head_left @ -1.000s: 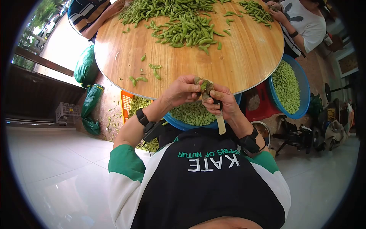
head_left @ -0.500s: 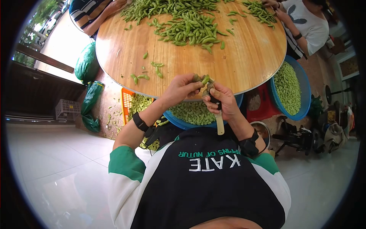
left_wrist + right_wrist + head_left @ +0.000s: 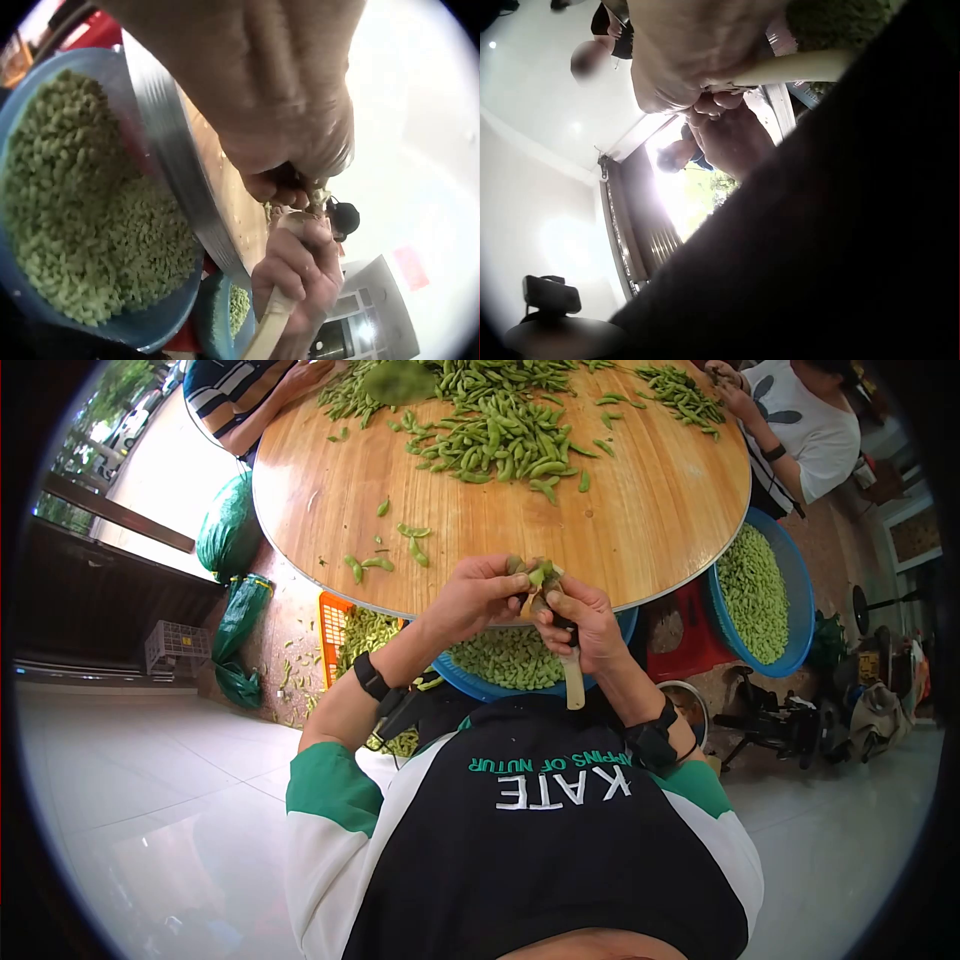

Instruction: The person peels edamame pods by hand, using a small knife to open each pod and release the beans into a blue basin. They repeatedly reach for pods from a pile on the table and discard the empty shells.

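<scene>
In the head view my left hand (image 3: 478,592) pinches a green soybean pod (image 3: 541,574) between thumb and fingers, in front of the table's near edge. My right hand (image 3: 592,628) meets it at the pod. A tool with a cream handle (image 3: 574,685) is gripped in that hand, the handle pointing down toward my lap; its working end is hidden by the fingers. Dark covers sit on some fingertips. Below both hands is a blue basin (image 3: 142,341) of shelled beans (image 3: 75,217), large in the left wrist view.
A pile of pods (image 3: 495,435) lies across the wooden table (image 3: 640,510), with a few loose pods (image 3: 412,545) nearer me. An orange crate (image 3: 332,635) of hulls stands left, another blue basin (image 3: 800,630) right. Two people sit opposite. A blurred green shape (image 3: 400,382) overlaps the pile.
The pod between my hands looks more split and broken than half a second ago. A blurred green shape has appeared over the pile. My hands have barely shifted.
</scene>
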A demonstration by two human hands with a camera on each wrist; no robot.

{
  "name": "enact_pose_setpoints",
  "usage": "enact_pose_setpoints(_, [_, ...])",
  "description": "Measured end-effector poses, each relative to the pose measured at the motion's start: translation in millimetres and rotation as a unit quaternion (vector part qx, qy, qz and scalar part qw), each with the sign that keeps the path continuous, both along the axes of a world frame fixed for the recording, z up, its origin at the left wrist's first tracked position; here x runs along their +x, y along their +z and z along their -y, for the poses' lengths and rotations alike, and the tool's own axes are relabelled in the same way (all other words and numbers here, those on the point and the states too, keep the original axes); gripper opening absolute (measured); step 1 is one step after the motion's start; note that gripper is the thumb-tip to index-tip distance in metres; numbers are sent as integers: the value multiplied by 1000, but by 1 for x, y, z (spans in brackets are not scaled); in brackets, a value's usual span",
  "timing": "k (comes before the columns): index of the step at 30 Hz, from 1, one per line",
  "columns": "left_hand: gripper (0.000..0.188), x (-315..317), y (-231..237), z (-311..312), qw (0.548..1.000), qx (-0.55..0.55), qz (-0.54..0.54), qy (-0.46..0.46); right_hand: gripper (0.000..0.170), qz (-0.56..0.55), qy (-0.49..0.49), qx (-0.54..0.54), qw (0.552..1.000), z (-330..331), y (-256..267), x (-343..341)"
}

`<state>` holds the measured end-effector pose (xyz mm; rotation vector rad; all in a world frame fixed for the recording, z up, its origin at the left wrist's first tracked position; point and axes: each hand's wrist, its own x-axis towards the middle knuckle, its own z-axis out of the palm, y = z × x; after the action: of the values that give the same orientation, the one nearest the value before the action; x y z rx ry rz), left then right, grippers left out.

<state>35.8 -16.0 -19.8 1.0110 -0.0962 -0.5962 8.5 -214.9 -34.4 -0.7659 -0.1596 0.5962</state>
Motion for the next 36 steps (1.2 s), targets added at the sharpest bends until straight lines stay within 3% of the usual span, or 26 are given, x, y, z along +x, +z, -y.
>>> enact_pose_setpoints(1, [12,1,0,-2,1000,1,3,2,29,-12,52,78,995,2,-1,3])
enact_pose_setpoints(3, [13,1,-5,-4,981,-142,-97,-89,30,-29,44,59,997,2,-3,6])
enact_pose_setpoints(4, [13,0,-5,-3,981,-141,-96,-88,32,-46,34,42,998,1,-3,7])
enact_pose_setpoints(5, [13,2,-4,1,998,53,7,-27,32,-43,35,43,998,0,-2,7])
enact_pose_setpoints(6, [13,3,-3,4,962,245,111,38,24,-83,13,42,996,-2,-1,6])
enact_pose_setpoints(7, [13,1,-2,6,961,247,116,43,17,-121,-6,41,992,-4,1,5])
enact_pose_setpoints(8, [13,-4,-3,7,902,325,274,82,17,-120,-8,28,992,-5,1,4])
enact_pose_setpoints(9, [14,-6,-4,8,810,395,418,118,17,-116,-2,30,993,-4,-1,3])
enact_pose_setpoints(10, [19,-4,-5,6,745,448,480,115,17,-121,-3,23,992,-4,-3,3])
enact_pose_setpoints(11, [19,-2,-5,5,736,456,484,124,16,-120,-1,18,993,-6,-2,5])
enact_pose_setpoints(13, [27,-3,1,5,654,432,609,119,15,-126,1,14,992,-8,6,4])
enact_pose_setpoints(18, [24,-5,7,2,621,460,625,111,17,-71,-29,-31,997,-10,12,-4])
enact_pose_setpoints(20, [21,-7,8,7,651,433,608,134,17,-64,-35,-22,997,-9,10,-6])
enact_pose_setpoints(21, [21,-7,6,11,646,436,611,141,18,-67,-50,-16,996,-9,11,-5])
enact_pose_setpoints(23, [21,-6,0,14,727,369,560,147,19,-28,-64,-62,996,-9,12,-9])
enact_pose_setpoints(25, [19,-6,2,14,750,336,547,157,18,77,-106,-104,986,-8,0,-11])
enact_pose_setpoints(27, [16,-8,-1,16,815,340,453,120,16,105,-122,-111,981,-8,-2,-14])
enact_pose_setpoints(31, [13,-10,1,22,808,346,455,141,13,117,-211,-129,962,-10,1,-17])
enact_pose_setpoints(36, [14,-17,-1,33,777,319,518,161,10,111,-201,-174,958,-3,7,-4])
